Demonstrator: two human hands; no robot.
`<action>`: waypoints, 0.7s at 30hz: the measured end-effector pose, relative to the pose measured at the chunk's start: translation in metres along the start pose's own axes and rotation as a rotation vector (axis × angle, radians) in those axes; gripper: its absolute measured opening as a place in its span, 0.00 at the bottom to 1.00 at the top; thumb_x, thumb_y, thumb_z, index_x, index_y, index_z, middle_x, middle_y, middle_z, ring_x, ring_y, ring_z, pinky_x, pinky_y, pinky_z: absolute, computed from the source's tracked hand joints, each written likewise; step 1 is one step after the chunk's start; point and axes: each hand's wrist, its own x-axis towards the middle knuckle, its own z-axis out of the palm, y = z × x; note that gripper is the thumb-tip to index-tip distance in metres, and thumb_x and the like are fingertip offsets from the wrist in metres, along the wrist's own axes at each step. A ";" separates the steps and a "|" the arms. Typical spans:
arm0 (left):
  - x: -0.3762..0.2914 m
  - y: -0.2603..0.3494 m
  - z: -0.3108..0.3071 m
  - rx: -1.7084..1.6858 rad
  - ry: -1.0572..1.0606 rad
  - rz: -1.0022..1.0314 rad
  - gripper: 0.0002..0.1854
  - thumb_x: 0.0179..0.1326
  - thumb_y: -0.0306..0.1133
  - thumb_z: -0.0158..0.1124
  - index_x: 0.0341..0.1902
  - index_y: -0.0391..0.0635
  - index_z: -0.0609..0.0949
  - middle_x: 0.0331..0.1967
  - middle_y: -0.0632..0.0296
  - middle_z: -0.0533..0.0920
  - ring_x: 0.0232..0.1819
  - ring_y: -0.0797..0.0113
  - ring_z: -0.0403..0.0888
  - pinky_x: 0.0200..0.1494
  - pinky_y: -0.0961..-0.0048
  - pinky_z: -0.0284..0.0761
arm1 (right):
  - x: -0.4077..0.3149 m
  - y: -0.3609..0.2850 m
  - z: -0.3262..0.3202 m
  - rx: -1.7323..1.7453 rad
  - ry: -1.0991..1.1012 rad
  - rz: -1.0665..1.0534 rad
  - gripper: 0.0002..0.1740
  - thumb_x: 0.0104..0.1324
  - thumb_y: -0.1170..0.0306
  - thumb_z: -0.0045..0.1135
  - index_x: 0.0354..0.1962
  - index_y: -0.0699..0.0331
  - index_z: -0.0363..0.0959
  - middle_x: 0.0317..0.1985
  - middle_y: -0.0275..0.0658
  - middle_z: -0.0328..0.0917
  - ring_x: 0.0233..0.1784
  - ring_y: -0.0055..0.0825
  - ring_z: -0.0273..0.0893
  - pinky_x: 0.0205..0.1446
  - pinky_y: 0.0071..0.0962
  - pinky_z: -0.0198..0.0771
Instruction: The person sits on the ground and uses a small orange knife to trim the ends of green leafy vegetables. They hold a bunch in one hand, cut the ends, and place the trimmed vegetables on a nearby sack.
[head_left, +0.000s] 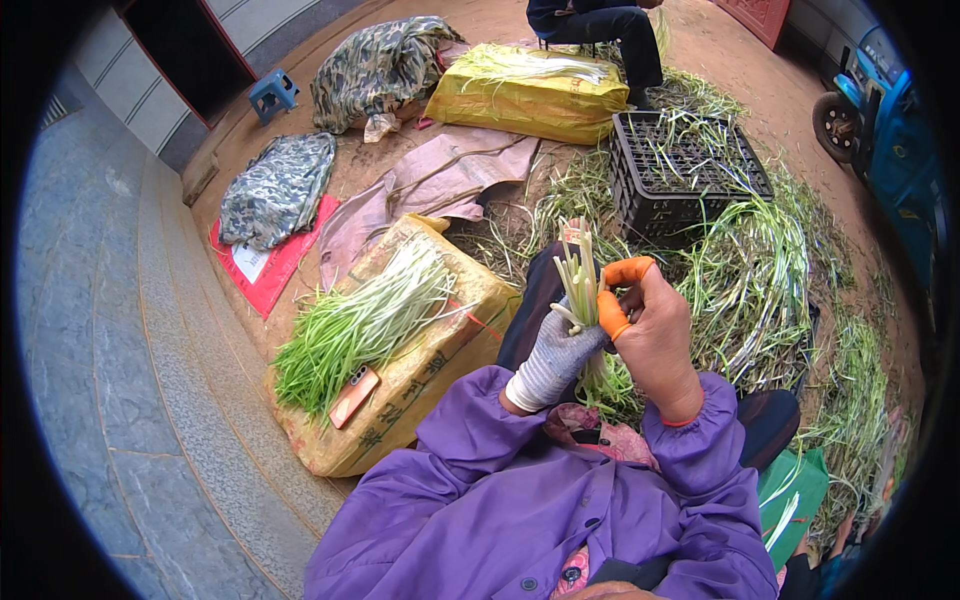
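Note:
My left hand (553, 352), in a grey knitted glove, is closed round a bundle of pale green stalks (579, 283). The cut ends point up and away from me; green leaves hang below the fist. At the bundle's right side is my right hand (651, 322), bare but for orange finger covers on thumb and forefinger. Those two fingertips are close to the stalks; whether they pinch one I cannot tell. To the left, a pile of long green-and-white stalks (367, 307) lies on a yellow woven sack bundle (420, 401), with a pink smartphone (355, 397) beside it.
Heaps of leafy trimmings (742, 292) lie at my right, near an upturned black plastic crate (690, 161). Farther off are another yellow sack bundle (525, 109) bearing stalks, a seated person (626, 37), camouflage cloths (375, 71), a blue stool (274, 95) and a blue vehicle (889, 127).

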 end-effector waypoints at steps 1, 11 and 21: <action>0.000 0.000 0.000 -0.005 -0.005 -0.007 0.22 0.64 0.28 0.64 0.61 0.41 0.73 0.46 0.63 0.81 0.46 0.74 0.80 0.48 0.75 0.78 | 0.000 0.001 0.000 0.016 0.004 -0.006 0.12 0.55 0.77 0.65 0.38 0.63 0.75 0.29 0.34 0.80 0.20 0.22 0.73 0.25 0.23 0.70; -0.001 0.005 0.004 -0.029 0.040 -0.026 0.20 0.66 0.29 0.64 0.60 0.41 0.74 0.45 0.64 0.81 0.43 0.76 0.79 0.45 0.77 0.78 | 0.000 0.004 -0.003 0.175 -0.047 0.055 0.09 0.58 0.78 0.63 0.39 0.65 0.76 0.30 0.33 0.78 0.22 0.15 0.68 0.26 0.18 0.65; 0.003 -0.001 0.006 0.125 -0.008 0.039 0.22 0.67 0.30 0.63 0.62 0.42 0.72 0.48 0.66 0.80 0.48 0.77 0.78 0.49 0.78 0.76 | 0.002 0.003 0.002 -0.010 0.050 -0.066 0.11 0.56 0.73 0.69 0.34 0.64 0.75 0.26 0.35 0.78 0.17 0.21 0.70 0.22 0.23 0.66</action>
